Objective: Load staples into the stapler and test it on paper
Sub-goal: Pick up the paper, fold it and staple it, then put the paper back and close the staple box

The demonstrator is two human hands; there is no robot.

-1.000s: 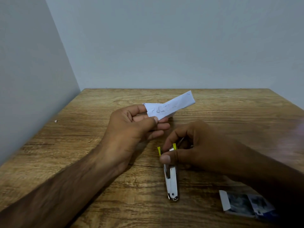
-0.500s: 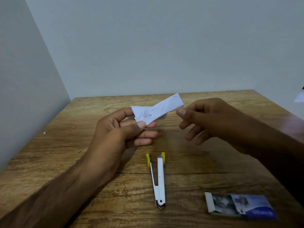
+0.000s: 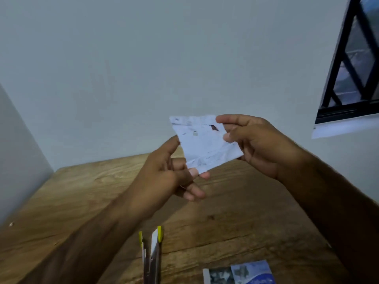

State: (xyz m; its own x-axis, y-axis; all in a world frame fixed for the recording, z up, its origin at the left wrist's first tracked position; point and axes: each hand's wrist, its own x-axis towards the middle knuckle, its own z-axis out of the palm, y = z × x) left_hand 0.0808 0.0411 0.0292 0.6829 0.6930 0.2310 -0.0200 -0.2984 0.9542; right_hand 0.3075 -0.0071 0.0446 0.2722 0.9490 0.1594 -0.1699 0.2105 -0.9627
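Nearest the camera, the wooden counter [image 3: 71, 201] is showing its brown, streaked grain. The stapler [image 3: 151, 255] is lying on it at the bottom edge of the view, its two yellow-tipped arms splayed apart and pointing away. Just right of the stapler, a staple box [image 3: 240, 272] is lying flat, its blue-and-grey face up, partly cut off by the frame. Beyond the stapler the counter is lying bare out to its far edge, where it is meeting a pale grey wall [image 3: 143, 58] at the back and another on the left.

Above that bare stretch, beyond the stapler, both hands are holding a folded paper [image 3: 205, 144] in the air. The left hand [image 3: 166, 175] is pinching its lower corner between thumb and fingers; the right hand [image 3: 258, 144] is gripping its right edge. The paper is looking white, creased, with faint marks and a small dark spot near its top. A black-barred window [image 3: 352, 64] is sitting far right of the paper.
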